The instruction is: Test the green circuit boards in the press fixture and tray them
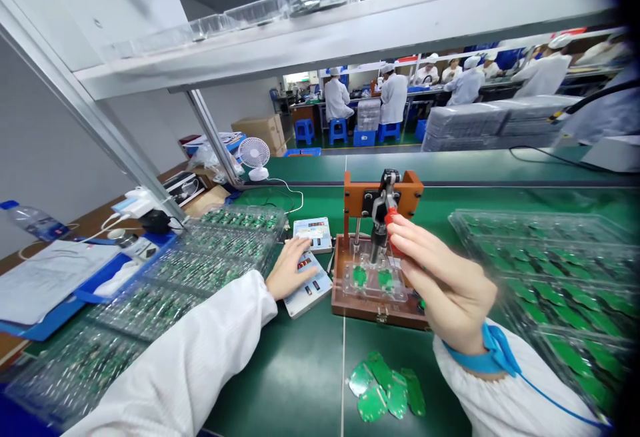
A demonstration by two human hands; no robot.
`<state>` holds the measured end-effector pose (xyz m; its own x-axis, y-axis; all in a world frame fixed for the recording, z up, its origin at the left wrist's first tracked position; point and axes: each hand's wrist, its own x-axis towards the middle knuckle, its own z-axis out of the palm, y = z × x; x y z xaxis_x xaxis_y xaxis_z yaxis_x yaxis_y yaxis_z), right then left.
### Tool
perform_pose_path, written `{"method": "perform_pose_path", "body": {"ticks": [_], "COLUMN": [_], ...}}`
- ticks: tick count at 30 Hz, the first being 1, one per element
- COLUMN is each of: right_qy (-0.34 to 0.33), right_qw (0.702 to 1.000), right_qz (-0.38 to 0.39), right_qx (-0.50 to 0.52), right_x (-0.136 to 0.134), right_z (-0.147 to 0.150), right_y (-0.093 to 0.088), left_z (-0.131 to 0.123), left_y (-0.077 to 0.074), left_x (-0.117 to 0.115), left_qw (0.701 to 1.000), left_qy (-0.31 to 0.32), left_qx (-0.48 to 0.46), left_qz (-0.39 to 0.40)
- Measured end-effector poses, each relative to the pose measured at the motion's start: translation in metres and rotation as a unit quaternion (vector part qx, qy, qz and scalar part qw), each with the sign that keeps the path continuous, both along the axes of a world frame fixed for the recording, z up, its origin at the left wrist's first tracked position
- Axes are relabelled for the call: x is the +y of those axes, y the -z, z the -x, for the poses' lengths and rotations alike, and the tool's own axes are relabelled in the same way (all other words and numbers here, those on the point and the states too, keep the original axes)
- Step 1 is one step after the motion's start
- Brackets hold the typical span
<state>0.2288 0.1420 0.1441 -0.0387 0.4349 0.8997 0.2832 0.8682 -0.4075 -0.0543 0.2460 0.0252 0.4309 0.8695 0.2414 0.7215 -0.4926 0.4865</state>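
A red plastic clamp handle (393, 218) is gripped tight by the right hand (440, 277), with the left hand (291, 269) resting open on a white digital tester box (306, 287).

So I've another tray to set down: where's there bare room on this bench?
Bare green mat lies between the left sleeve and the loose green circuit boards, and again behind the wooden fixture, beside the right plastic tray. It's crowded around the fixture, where the left hand rests on the digital control boxes.
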Motion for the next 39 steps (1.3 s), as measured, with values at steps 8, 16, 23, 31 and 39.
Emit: {"method": "perform_pose_path", "body": {"ticks": [8,16,23,31,39], "right_qy": [-0.021,-0.050,-0.052,-0.055,-0.054], "right_qw": [1.000,0.998,0.997,0.997,0.996], "right_qz": [0.000,0.018,0.015,0.014,0.011], "right_qx": [0.022,0.030,0.048,0.056,0.066], "right_x": [0.002,0.001,0.003,0.003,0.003], "right_z": [0.003,-0.006,-0.002,0.000,0.001], "right_y": [-0.001,-0.003,-0.002,-0.001,0.001], "left_z": [-0.004,-0.012,-0.010,-0.009,0.004], "left_y": [-0.031,-0.045,-0.037,-0.047,-0.046], "left_x": [0.021,0.044,0.044,0.042,0.039], "left_qw": [0.975,0.933,0.934,0.921,0.913], "left_qy": [0.086,0.101,0.100,0.087,0.088], "left_qx": [0.182,0.317,0.316,0.339,0.358], "left_qz": [0.096,0.140,0.135,0.174,0.178]}}
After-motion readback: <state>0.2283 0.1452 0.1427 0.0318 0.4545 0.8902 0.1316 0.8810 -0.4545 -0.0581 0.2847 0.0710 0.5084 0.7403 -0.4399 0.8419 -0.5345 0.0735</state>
